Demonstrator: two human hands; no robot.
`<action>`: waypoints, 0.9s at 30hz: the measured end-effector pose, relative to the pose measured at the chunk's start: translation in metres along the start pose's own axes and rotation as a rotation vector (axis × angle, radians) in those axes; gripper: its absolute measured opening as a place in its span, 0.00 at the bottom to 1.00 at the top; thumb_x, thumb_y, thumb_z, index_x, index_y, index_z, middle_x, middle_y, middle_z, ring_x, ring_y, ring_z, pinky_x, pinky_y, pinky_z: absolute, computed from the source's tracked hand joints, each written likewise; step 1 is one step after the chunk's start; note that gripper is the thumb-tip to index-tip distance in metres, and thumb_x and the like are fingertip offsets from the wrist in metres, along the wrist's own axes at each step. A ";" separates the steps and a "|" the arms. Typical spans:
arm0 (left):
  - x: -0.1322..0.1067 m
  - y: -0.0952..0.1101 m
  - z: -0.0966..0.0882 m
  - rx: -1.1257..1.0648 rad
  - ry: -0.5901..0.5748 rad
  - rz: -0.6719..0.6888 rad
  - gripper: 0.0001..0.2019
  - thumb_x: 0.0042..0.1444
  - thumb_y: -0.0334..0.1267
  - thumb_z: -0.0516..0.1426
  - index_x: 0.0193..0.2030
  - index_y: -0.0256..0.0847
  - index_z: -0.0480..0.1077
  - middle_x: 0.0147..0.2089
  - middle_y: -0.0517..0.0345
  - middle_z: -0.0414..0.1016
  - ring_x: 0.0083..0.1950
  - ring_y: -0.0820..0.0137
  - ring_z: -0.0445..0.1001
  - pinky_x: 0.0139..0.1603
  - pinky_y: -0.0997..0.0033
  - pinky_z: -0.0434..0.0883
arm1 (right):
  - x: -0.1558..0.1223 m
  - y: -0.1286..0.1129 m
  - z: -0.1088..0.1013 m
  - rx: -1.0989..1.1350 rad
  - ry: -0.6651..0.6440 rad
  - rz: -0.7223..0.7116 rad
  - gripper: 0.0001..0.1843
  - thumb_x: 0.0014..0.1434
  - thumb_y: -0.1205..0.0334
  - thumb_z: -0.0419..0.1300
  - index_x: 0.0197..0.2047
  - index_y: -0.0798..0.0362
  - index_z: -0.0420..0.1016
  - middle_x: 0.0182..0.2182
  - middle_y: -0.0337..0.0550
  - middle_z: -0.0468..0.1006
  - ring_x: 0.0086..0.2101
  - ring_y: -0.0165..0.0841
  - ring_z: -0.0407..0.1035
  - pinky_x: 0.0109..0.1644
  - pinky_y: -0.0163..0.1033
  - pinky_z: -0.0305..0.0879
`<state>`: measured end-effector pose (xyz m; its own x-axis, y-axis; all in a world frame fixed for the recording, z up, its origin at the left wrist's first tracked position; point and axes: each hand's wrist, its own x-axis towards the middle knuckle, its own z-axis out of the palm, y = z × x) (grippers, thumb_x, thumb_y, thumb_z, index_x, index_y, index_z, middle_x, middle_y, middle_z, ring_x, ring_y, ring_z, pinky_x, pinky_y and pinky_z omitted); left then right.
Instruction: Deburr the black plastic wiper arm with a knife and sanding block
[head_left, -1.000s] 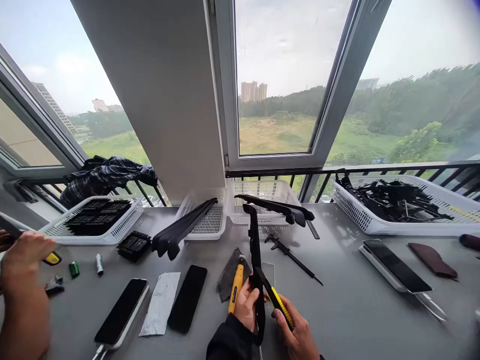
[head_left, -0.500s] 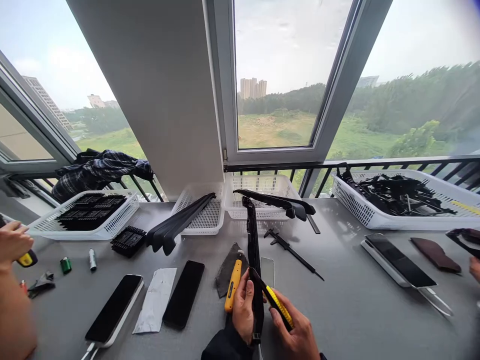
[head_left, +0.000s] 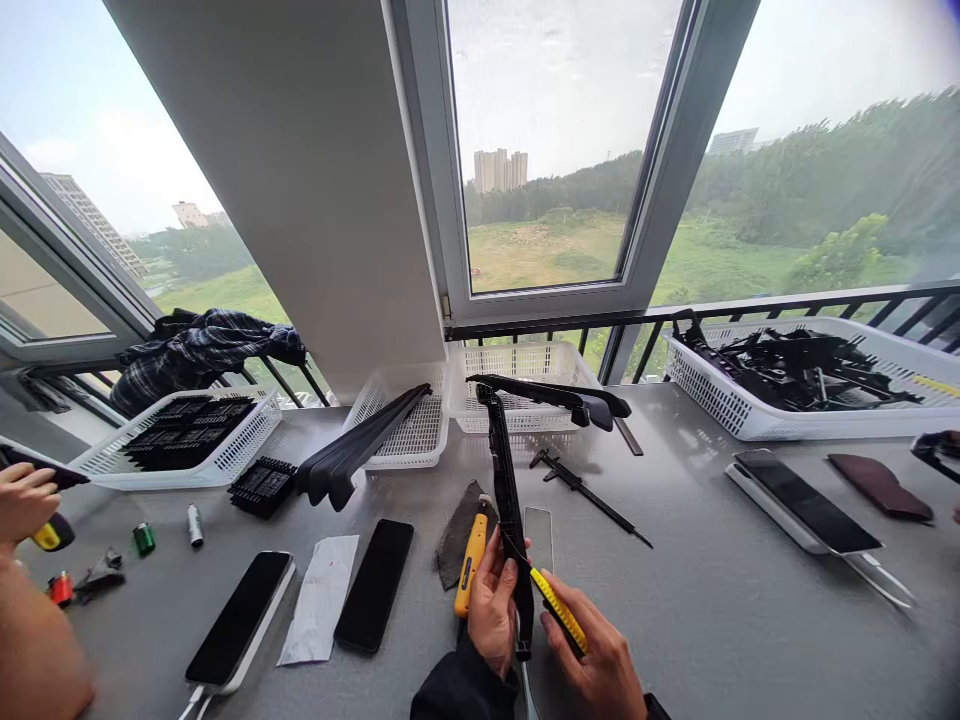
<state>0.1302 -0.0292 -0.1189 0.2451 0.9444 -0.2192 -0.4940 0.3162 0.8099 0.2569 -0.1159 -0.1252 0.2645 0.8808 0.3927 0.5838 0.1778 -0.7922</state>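
My left hand (head_left: 493, 605) is closed round the lower part of a long, narrow black plastic strip (head_left: 504, 470), which points away from me. In my right hand (head_left: 596, 655) is a yellow and black utility knife (head_left: 559, 608). Its front end is against or very close to the strip's right edge, just beside my left fingers; whether the blade touches cannot be made out. Left of the strip, an orange pen-shaped power tool (head_left: 471, 565) lies partly on a dark grey cloth (head_left: 454, 540). A black caliper (head_left: 589, 492) rests to the right.
Curved black parts lean on two white baskets (head_left: 409, 455) (head_left: 525, 425). Black pieces fill another basket (head_left: 750, 420) at right and one (head_left: 232, 465) at left. Phones (head_left: 375, 585) (head_left: 240, 620) (head_left: 810, 500) lie about. Another person's hand (head_left: 28, 505) holds a tool at left.
The knife's front end has moved down and right along the strip, towards me. My left hand keeps its hold. The whole view has tilted slightly.
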 end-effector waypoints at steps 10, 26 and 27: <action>-0.001 -0.002 -0.002 -0.036 -0.022 0.010 0.34 0.57 0.55 0.73 0.68 0.49 0.77 0.62 0.45 0.84 0.66 0.50 0.80 0.71 0.50 0.73 | -0.002 0.005 -0.003 -0.039 0.065 0.004 0.20 0.75 0.52 0.59 0.63 0.48 0.82 0.56 0.47 0.88 0.54 0.41 0.85 0.58 0.39 0.83; 0.000 -0.002 -0.004 0.025 -0.038 -0.020 0.38 0.55 0.60 0.73 0.70 0.51 0.76 0.63 0.45 0.85 0.56 0.51 0.85 0.63 0.49 0.79 | 0.006 -0.009 -0.010 0.054 0.056 -0.070 0.19 0.70 0.60 0.63 0.61 0.48 0.84 0.52 0.46 0.90 0.49 0.40 0.87 0.53 0.35 0.84; 0.000 -0.003 -0.004 0.013 -0.033 -0.021 0.37 0.55 0.59 0.73 0.69 0.50 0.76 0.62 0.46 0.85 0.55 0.52 0.85 0.62 0.50 0.79 | 0.006 -0.010 -0.010 0.057 0.059 -0.079 0.19 0.70 0.61 0.63 0.61 0.47 0.84 0.51 0.45 0.90 0.49 0.39 0.87 0.53 0.34 0.84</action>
<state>0.1283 -0.0293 -0.1232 0.2828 0.9341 -0.2180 -0.4778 0.3342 0.8124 0.2608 -0.1165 -0.1104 0.2648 0.8362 0.4802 0.5601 0.2720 -0.7825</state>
